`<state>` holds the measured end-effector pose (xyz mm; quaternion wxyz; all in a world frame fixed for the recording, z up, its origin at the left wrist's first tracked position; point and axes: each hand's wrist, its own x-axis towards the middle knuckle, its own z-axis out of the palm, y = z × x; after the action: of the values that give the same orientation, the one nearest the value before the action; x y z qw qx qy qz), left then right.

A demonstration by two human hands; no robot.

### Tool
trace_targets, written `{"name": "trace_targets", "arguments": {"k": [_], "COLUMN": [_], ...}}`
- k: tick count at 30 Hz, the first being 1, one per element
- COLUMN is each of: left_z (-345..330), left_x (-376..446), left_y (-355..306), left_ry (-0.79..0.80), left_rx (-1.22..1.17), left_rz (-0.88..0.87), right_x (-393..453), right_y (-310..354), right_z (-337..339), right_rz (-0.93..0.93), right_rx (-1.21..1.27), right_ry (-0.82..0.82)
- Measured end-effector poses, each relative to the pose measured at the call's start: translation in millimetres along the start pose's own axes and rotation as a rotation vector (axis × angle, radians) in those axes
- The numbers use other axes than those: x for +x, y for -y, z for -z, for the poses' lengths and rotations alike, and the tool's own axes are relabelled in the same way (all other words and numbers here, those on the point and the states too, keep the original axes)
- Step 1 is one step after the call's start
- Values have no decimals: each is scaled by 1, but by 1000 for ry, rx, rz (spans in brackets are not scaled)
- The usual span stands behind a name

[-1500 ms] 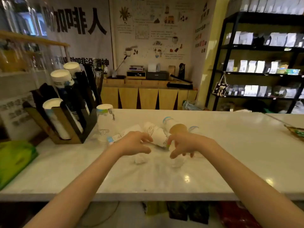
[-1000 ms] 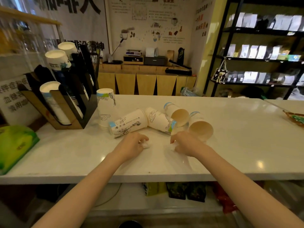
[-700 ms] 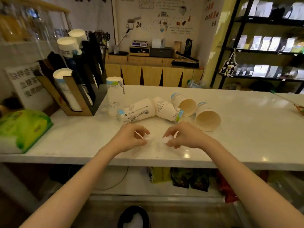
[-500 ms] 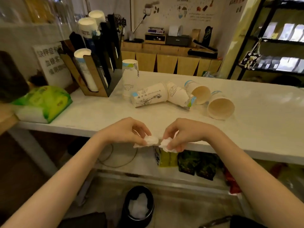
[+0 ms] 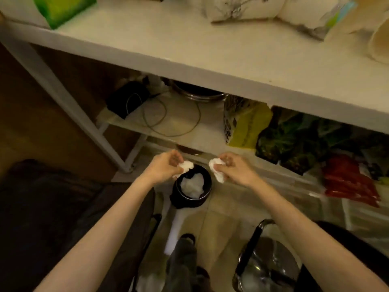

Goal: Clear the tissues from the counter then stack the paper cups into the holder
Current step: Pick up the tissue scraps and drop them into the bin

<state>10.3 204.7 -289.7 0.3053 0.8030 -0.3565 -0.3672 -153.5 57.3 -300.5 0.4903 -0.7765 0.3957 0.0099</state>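
Left hand [image 5: 163, 167] fingers pinched on crumpled tissue [image 5: 185, 166]; right hand [image 5: 233, 169] fingers pinched on second tissue [image 5: 216, 170]. Black bin [image 5: 190, 189] on floor directly below, between hands, left slightly nearer. Release should drop both in. Paper cups [image 5: 248, 9] lie toppled on bench [image 5: 189, 49].

**Hands over the bin**

Bin [image 5: 190, 191] sits on the floor below the counter [image 5: 189, 57]. Left hand [image 5: 163, 166] at its 10 o'clock, right hand [image 5: 233, 168] at 2, each gripping a tissue. Cups [image 5: 242, 9] lie on the counter at 12.
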Motion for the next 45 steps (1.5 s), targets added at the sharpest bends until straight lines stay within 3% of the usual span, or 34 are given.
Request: {"name": "trace_targets", "arguments": {"k": [7,12,20,27,35,45], "left_z": [-97,-167,-249,-287,-254,-150], "left_x": [95,164,237,277,232,132], "left_y": [136,221,287,336,311,150], "left_ry": [-51,-144,-191,-111,-67,51], "left_rx": [-6,-28,25,-28,-20,-99], "left_rz": [147,216,204,247,230,59], "right_x": [97,173,256,295,251,132], "right_y": [-148,-226,-309,-358,-321,-161], "right_z": [-115,-173,-231,-259,-224,-118], "right_rz": [-146,-155,-313,-408,-425,-191], "right_rx": [193,120,161,258,292,268], "right_ry": [-152,-109,-96,-62,-82,-51]}}
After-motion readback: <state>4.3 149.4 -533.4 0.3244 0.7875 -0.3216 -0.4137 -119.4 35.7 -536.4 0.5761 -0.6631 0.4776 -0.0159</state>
